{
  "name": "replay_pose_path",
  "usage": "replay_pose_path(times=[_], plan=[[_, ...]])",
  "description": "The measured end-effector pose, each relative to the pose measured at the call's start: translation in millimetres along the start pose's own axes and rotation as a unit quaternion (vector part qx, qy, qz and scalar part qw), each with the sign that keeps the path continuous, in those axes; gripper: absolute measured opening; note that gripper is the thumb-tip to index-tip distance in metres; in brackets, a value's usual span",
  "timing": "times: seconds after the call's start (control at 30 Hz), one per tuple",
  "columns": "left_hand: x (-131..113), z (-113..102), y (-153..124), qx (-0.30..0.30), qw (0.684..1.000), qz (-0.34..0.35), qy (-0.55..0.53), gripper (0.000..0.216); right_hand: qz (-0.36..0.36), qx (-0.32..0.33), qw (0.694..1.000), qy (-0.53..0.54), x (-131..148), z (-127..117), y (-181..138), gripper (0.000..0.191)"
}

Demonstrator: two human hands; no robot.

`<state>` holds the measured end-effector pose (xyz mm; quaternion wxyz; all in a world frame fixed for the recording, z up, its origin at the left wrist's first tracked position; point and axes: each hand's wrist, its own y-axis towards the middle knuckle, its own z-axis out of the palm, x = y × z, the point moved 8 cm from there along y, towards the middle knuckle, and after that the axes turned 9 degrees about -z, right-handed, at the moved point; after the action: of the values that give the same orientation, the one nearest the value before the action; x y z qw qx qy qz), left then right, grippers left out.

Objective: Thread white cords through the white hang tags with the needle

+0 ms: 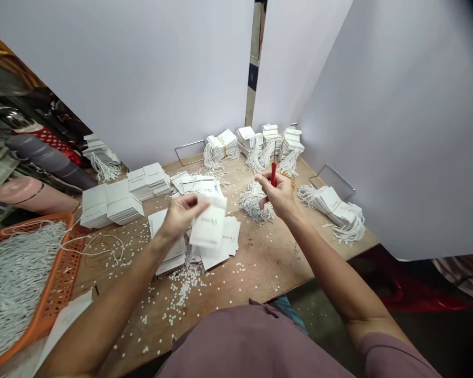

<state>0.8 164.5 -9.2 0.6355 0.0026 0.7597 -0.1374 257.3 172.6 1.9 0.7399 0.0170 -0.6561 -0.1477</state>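
Probably to keep the shaft [275,153] free, my right hand [281,197] gripped the tool [274,174]; my left hand [180,214] pinched a tag [207,227].

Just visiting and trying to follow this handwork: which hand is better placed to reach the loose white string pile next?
Probably the right hand: it is close to the white string pile, though it holds a red-handled tool. The left hand is farther off, holding at least one white card.
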Motion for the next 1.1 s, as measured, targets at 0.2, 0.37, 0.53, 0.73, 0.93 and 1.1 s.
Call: replay_pose_path(times=[0.2,0.37,0.53,0.73,0.93,1.1], plan=[[10,-88,102,-0.259,0.954,0.014,0.151,0.015,0.016,0.098,0.994,-0.049,-15,24,-27,0.035],[35,-97,128,-0.307,0.925,-0.023,0.221,0.021,0.008,0.095,0.987,-0.127,-52,8,-49,0.026],[28,-111,103,-0.281,0.928,0.009,0.243,0.047,-0.114,0.197,0.932,-0.281,-62,34,-61,0.008],[30,-148,19,-0.197,0.954,0.004,0.227,0.04,-0.099,0.308,0.832,-0.451,-81,66,-64,0.033],[55,-150,-33,-0.145,0.924,0.058,0.348,0.05,-0.067,0.286,0.798,-0.526,-95,50,-69,0.03],[53,-101,-38,-0.11,0.886,0.114,0.435,0.05,-0.098,0.271,0.769,-0.57,-90,55,-82,0.025]])
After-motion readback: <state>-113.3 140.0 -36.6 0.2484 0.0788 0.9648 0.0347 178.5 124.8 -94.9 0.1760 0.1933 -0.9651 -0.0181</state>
